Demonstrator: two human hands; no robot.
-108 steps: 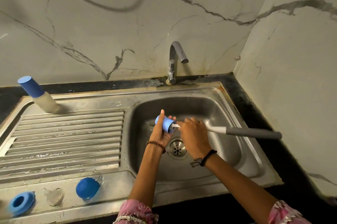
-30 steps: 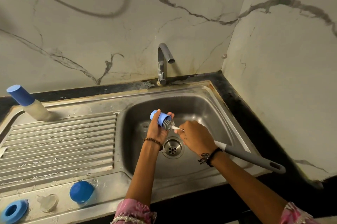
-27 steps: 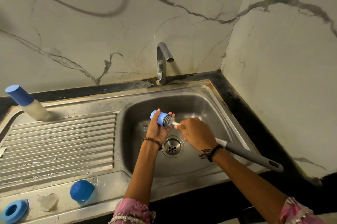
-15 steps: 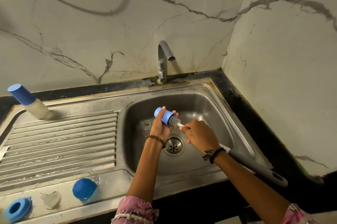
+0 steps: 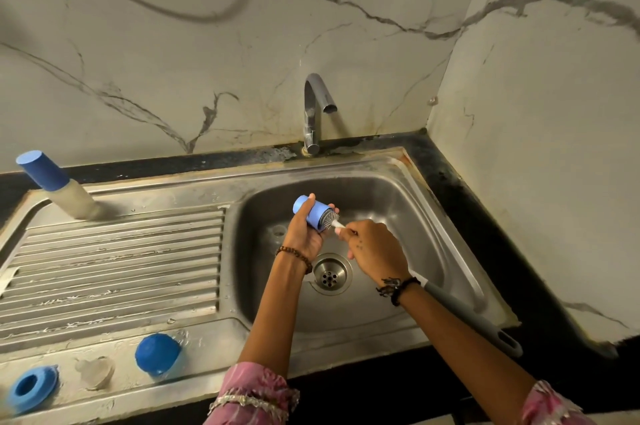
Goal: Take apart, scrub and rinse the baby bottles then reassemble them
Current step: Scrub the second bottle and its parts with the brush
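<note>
I hold the small blue plastic bottle cap [image 5: 313,214] in my left hand [image 5: 304,234], over the steel sink bowl [image 5: 398,203]. My left fingers wrap round it. My right hand [image 5: 375,250] pinches the long grey-handled bottle brush [image 5: 464,312] near its head. A moment ago the bristles stuck out more; now they sit deeper in the cap. I think I am still scrubbing, and the rinse comes next.

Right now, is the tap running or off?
Off: no water falls from the tap spout into the sink.
</note>
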